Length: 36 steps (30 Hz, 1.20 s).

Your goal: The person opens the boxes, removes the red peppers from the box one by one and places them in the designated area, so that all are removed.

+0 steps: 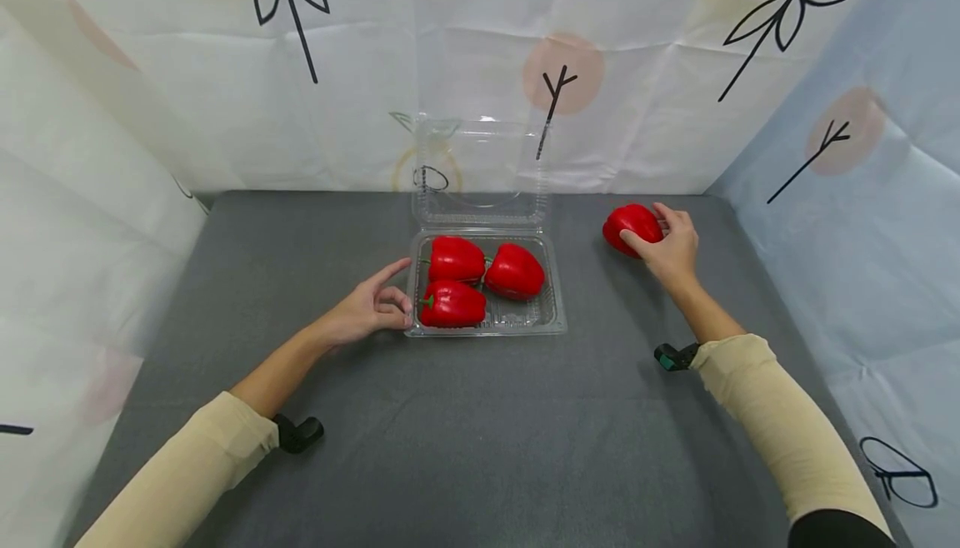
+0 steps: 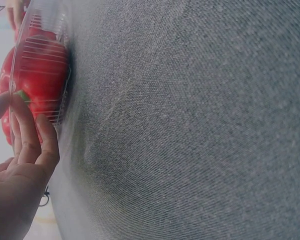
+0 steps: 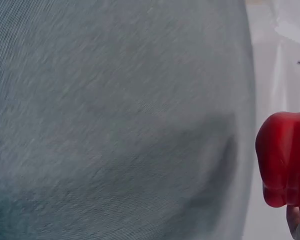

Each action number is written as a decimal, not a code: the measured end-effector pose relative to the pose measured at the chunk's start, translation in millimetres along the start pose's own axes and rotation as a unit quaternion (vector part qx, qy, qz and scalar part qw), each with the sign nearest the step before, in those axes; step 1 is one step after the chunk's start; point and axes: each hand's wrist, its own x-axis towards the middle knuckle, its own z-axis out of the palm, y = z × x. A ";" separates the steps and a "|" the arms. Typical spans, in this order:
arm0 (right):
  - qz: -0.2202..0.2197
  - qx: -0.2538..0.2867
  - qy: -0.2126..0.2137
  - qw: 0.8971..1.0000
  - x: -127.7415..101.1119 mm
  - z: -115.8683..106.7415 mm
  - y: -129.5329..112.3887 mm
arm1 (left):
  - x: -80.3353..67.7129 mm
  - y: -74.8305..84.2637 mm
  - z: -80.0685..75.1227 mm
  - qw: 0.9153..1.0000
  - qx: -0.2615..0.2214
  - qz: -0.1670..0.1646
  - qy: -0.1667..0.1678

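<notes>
A clear plastic clamshell container [image 1: 557, 321] stands with its lid [image 1: 480, 169] swung up at the back of the grey table. Three red bell peppers lie inside: back left [image 1: 456, 258], right [image 1: 514, 271] and front left [image 1: 452, 304]. My left hand [image 1: 375, 302] is at the container's left rim, with curled fingers holding its edge and the index finger stretched along the wall. In the left wrist view the fingers [image 2: 32, 145] press the ribbed wall [image 2: 60, 100] beside a pepper [image 2: 40, 70]. My right hand [image 1: 671, 248] grips a fourth red pepper [image 1: 630, 223] at the back right, also seen from the right wrist [image 3: 285, 157].
The grey cloth tabletop [image 1: 480, 431] is walled by white patterned sheets at the back and both sides. Open cloth stretches in front of the container and between the container and the fourth pepper.
</notes>
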 end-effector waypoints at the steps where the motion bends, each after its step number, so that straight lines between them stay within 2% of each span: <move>1: 0.003 -0.006 0.000 1.000 -0.1 0.5 3.4 | 0.0 0.2 0.1 1.000 0.000 -0.001 0.001; 5: 0.020 -0.026 -0.004 0.999 -2.9 2.2 14.5 | 0.2 0.5 0.4 1.000 -0.003 -0.002 0.000; 11: 0.048 -0.026 0.017 0.998 -6.6 3.6 23.9 | 0.3 0.3 0.5 1.000 -0.003 0.005 -0.003; 26: 0.077 -0.036 0.018 0.996 -7.7 -0.5 34.2 | 0.0 -0.2 -0.7 1.000 -0.007 0.006 -0.005; 36: 0.054 -0.104 0.033 0.993 -8.0 1.7 19.2 | -0.1 -0.7 -1.1 1.000 -0.005 0.005 -0.003</move>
